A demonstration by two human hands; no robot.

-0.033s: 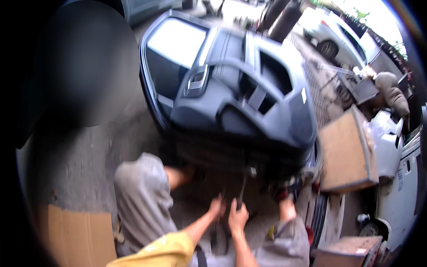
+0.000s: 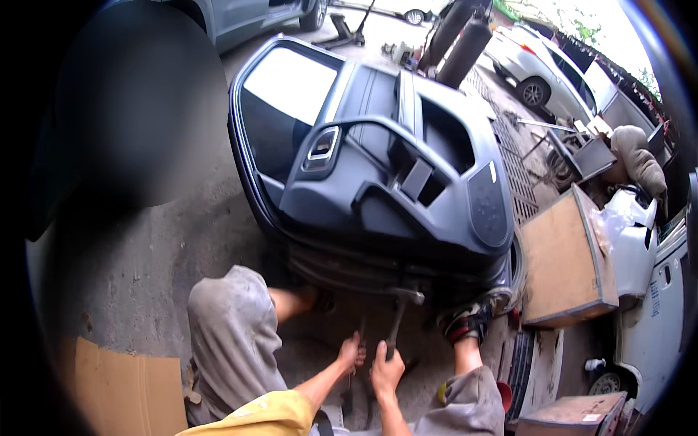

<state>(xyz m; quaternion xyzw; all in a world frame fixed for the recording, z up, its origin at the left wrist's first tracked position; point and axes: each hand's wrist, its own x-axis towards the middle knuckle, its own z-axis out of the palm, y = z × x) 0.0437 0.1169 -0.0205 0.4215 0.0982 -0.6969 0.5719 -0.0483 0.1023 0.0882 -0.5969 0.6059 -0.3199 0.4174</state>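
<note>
A dark car door lies with its inner trim panel facing up, raised off the ground in front of me. My right hand grips a hammer by its dark handle. The metal hammer head is close to the door's near lower edge; whether it touches cannot be told. My left hand, just left of it, is closed around a thin dark tool whose kind I cannot make out. Its upper end points toward the shaded underside of the door. My knees are bent on either side of both hands.
A wooden box stands right of the door, with another box nearer. Flat cardboard lies at lower left. Dark gas cylinders and a white car are behind. A blurred dark round shape covers the upper left.
The picture is sharper, and the door, hammer and hands appear slightly lower in view. Both hands keep their grips.
</note>
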